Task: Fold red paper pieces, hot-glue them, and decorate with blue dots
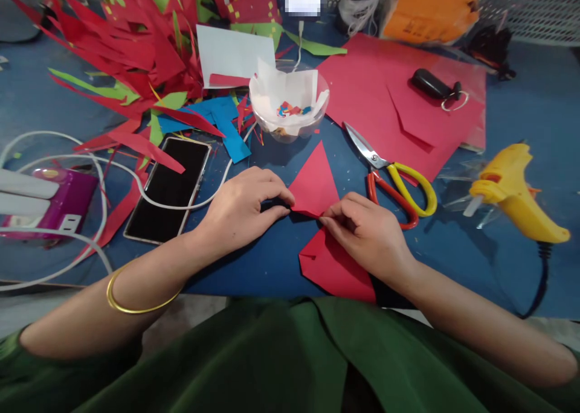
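1. We locate the folded red paper (316,180) on the near side of the clear bowl (301,133) (our landmark).
2. Its long axis runs from both grips toward the bowl.
3. Our left hand (251,201) pinches its left corner, our right hand (369,229) its near edge; neither is nearer.
4. Scissors (372,159) lie right of the bowl, nearer us.

blue bench (267,268) spanning full width, pale specks on its surface, grey perforated panel (539,8) upright along the back, light greyish floor (202,313) below near edge, soft shadows on benchtop
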Available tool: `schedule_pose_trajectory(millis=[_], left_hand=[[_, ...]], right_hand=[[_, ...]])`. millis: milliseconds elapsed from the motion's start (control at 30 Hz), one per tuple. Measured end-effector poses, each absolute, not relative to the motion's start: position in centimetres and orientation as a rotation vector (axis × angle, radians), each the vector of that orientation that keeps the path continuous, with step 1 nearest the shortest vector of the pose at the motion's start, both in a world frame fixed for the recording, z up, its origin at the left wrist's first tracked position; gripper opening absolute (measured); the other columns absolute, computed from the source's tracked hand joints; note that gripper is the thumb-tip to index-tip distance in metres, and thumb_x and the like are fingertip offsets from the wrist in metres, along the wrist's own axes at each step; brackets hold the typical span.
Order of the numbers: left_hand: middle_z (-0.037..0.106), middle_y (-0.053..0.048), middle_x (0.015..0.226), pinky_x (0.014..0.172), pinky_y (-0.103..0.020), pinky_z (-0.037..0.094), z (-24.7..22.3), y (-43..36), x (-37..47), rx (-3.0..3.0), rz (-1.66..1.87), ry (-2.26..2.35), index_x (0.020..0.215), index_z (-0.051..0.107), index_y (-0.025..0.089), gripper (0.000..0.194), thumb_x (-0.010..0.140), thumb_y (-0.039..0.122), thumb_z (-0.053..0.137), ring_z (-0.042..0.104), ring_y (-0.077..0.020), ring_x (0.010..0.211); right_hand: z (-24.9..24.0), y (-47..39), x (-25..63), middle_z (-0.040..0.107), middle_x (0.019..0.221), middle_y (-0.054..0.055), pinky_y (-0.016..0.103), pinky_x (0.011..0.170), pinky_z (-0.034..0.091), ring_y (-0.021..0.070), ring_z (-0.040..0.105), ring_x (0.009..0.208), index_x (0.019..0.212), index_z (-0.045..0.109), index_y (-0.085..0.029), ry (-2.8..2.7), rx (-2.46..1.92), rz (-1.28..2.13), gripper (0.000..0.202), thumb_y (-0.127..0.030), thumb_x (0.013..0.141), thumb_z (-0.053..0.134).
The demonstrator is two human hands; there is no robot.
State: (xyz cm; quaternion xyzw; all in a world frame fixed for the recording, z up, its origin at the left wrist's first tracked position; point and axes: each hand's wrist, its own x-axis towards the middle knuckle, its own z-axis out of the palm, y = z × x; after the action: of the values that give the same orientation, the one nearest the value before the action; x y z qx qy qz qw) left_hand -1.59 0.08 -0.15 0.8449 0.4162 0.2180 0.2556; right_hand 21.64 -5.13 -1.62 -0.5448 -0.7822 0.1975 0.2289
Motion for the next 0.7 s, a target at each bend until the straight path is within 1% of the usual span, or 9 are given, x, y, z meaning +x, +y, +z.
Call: schedule_pose_trajectory(millis=[200,433,600,700], left_hand=[[0.073,-0.002,0.086,0.078,-0.033,0.048,-1.3,0.6,-1.5,2.357,0.684,1.061,0.082,0.075,0.021,0.003,0.083,0.024,0.073,0.064,-0.0191,0.085],[0.072,-0.002,0.084,0.079,-0.034,0.047,-1.6,0.9,-1.3,2.355,0.714,1.02,0.08,0.074,0.022,0.006,0.084,0.025,0.072,0.063,-0.019,0.083],[0.071,-0.001,0.086,0.077,-0.033,0.047,-1.5,0.7,-1.4,2.338,0.694,1.076,0.08,0.075,0.022,0.001,0.081,0.022,0.075,0.062,-0.018,0.083],[0.069,0.0,0.083,0.075,-0.031,0.046,-1.2,0.6,-1.5,2.284,0.687,1.164,0.075,0.074,0.022,0.005,0.077,0.021,0.079,0.062,-0.0172,0.082]], right_hand=[[-1.5,-5.1,21.6,0.059,0.073,-0.001,0.024,0.054,0.036,0.0097,0.049,0.057,0.081,0.068,-0.019,-2.139,-1.506,0.557,0.011,-0.022,0.09,0.062],[-1.4,-5.0,21.6,0.059,0.073,-0.001,0.024,0.056,0.037,0.0097,0.05,0.058,0.079,0.067,-0.019,-2.075,-1.519,0.605,0.009,-0.02,0.087,0.064],[-1.4,-5.1,21.6,0.058,0.072,-0.002,0.023,0.054,0.036,0.0091,0.049,0.057,0.077,0.066,-0.019,-2.057,-1.514,0.607,0.01,-0.02,0.087,0.066],[-1.4,-5.1,21.5,0.058,0.072,-0.002,0.022,0.054,0.037,0.0087,0.05,0.057,0.078,0.066,-0.019,-2.065,-1.498,0.609,0.01,-0.019,0.088,0.066]])
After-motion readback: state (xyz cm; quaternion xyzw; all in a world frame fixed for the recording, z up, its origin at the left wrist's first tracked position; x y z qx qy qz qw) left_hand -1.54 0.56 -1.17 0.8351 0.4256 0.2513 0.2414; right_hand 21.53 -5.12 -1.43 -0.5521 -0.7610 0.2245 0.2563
